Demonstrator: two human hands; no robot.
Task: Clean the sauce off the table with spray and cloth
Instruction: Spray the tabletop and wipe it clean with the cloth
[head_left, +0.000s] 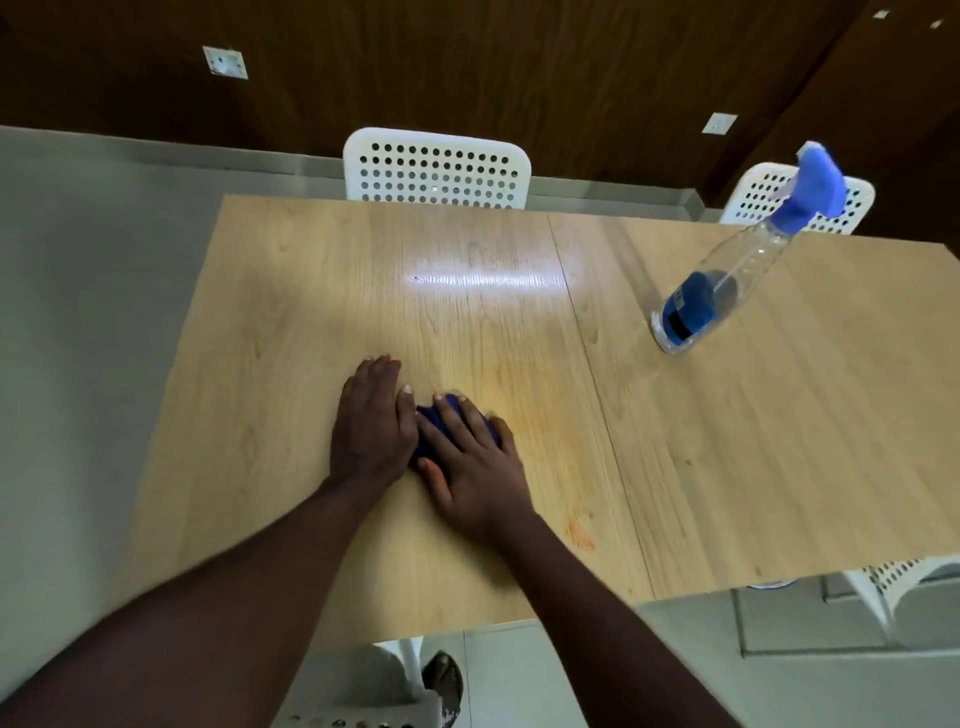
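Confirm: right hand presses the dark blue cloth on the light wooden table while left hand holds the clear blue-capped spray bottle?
No: in the head view the left hand rests flat on the wooden table beside the blue cloth; the clear spray bottle stands untouched.

cloth (429, 418) mostly buried under right grip (470, 462); only dark blue slivers show, next to left grip (373, 423) and past the knuckles. right grip's outline is motion-blurred. left forearm (208, 618) and right forearm (613, 618) cut by bottom edge. bench (467, 322) runs off frame right. sauce smear (579, 536) faint orange, outline unclear. spray bottle (727, 280) label unreadable; its head covers part of right chair (761, 195). far chair (436, 169) hidden below backrest by bench. near chair (358, 691) and sandalled foot (444, 675) partly under bench, chair cut at bottom. wall socket (225, 62) too small to read.
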